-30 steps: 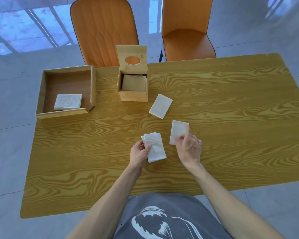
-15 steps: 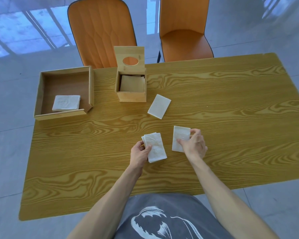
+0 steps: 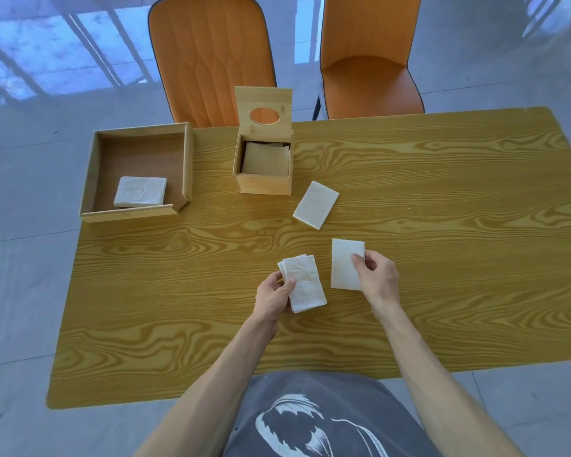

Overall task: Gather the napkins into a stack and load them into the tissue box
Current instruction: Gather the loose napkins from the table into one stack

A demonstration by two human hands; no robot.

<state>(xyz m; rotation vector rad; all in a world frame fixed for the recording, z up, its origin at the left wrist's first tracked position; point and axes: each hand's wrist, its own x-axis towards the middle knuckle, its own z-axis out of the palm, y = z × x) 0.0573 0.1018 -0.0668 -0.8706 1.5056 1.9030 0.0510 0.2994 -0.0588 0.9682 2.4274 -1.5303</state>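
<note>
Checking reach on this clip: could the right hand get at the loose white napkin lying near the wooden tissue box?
Probably yes: bare tabletop separates the right hand from the loose white napkin, though it already pinches another white napkin.

Two chairs [image 3: 211, 57], one tissue box [image 3: 264, 183], one tray [image 3: 187, 166], two hands [image 3: 274, 296].

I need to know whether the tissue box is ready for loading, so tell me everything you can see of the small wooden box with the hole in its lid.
The small light-wood tissue box stands upright on the yellow wood-grain table, beside the shallow wooden tray. Its hinged lid, with an oval dispensing hole, is flipped up, leaving the top open. Inside lies a flat pale napkin stack, in shadow. A loose white napkin lies close by, not touching. Neither hand touches the box.
</note>
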